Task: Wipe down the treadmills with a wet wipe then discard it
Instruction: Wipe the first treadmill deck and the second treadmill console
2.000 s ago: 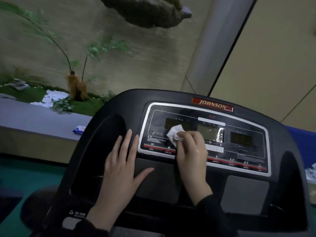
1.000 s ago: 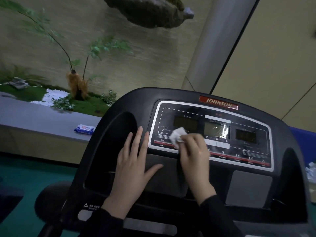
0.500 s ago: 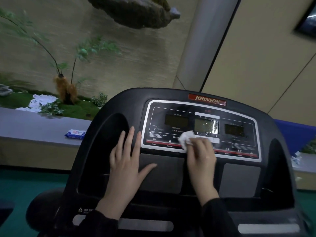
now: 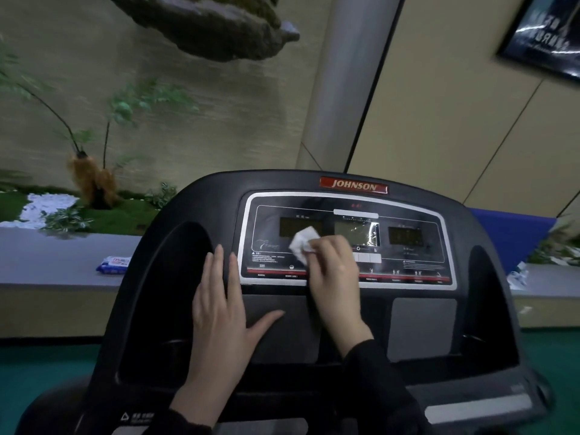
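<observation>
A black treadmill console (image 4: pixel 201 196) with a red JOHNSON badge fills the middle of the head view. Its silver-framed display panel (image 4: pixel 417 246) holds three dark screens. My right hand (image 4: pixel 335 277) is closed on a crumpled white wet wipe (image 4: pixel 303 243) and presses it against the panel between the left and middle screens. My left hand (image 4: pixel 222 315) lies flat, fingers spread, on the console just left of the panel, thumb on a grey pad.
A blue pack of wipes (image 4: pixel 113 265) lies on the grey ledge (image 4: pixel 47 262) to the left, behind the console. Plants and moss stand beyond the ledge. A grey pillar (image 4: pixel 345 89) rises behind the treadmill. Green floor shows below on both sides.
My right hand slid the wipe right along the panel's lower edge, then back up and left between the screens. My left hand stayed flat in place. The camera shifted a little.
</observation>
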`<state>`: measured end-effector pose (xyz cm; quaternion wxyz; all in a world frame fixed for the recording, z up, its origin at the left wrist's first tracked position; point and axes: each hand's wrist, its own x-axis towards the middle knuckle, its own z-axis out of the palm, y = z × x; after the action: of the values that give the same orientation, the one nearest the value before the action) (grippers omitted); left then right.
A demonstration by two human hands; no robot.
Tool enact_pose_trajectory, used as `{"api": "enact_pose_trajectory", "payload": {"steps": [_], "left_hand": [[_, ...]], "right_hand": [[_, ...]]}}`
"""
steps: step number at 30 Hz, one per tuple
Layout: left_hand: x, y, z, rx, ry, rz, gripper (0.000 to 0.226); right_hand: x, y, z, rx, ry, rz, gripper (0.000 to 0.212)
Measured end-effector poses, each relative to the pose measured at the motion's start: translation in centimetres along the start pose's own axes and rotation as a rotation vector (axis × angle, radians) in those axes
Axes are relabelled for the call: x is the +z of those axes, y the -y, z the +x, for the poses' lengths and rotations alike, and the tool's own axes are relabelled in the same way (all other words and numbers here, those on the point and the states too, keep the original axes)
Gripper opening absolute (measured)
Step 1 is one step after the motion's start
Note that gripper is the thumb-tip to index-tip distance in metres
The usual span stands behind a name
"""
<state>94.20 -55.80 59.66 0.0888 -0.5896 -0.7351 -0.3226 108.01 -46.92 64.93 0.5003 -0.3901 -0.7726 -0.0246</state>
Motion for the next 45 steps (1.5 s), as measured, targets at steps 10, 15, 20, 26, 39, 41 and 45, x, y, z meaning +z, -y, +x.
{"api": "enact_pose_trajectory", "payload": {"steps": [10, 15, 20, 26, 39, 41, 45], "left_hand": [[0.2, -0.1, 0.0, -0.024, -0.001, 0.013, 0.104], [0.2, -0.6, -0.1, -0.049, -0.012, 0.038, 0.106], [0.3, -2.7, 0.1, -0.015, -0.007, 0.060, 0.108], [1.4, -5.9, 0.7, 0.025, 0.020, 0.078, 0.108], [3.0, -8.1, 1.0, 0.042, 0.042, 0.175, 0.107], [3.0, -8.2, 1.0, 0.041, 0.035, 0.172, 0.107], [3.2, -8.5, 0.8, 0.021, 0.020, 0.168, 0.107]], "right_hand": [[0.6, -1.2, 6.5, 0.159, -0.103, -0.033, 0.011], [0.9, -0.2, 4.6, -0.097, 0.084, 0.035, 0.008], [-2.2, -3.8, 3.4, 0.012, 0.031, 0.014, 0.009], [-3.9, -6.6, 4.9, 0.161, -0.075, -0.013, 0.009], [-7.1, -9.8, 1.3, 0.152, -0.040, 0.031, 0.009], [-6.7, -9.7, 2.0, 0.185, -0.074, 0.031, 0.009], [-5.8, -8.4, 0.1, 0.001, 0.057, 0.049, 0.008]]}}
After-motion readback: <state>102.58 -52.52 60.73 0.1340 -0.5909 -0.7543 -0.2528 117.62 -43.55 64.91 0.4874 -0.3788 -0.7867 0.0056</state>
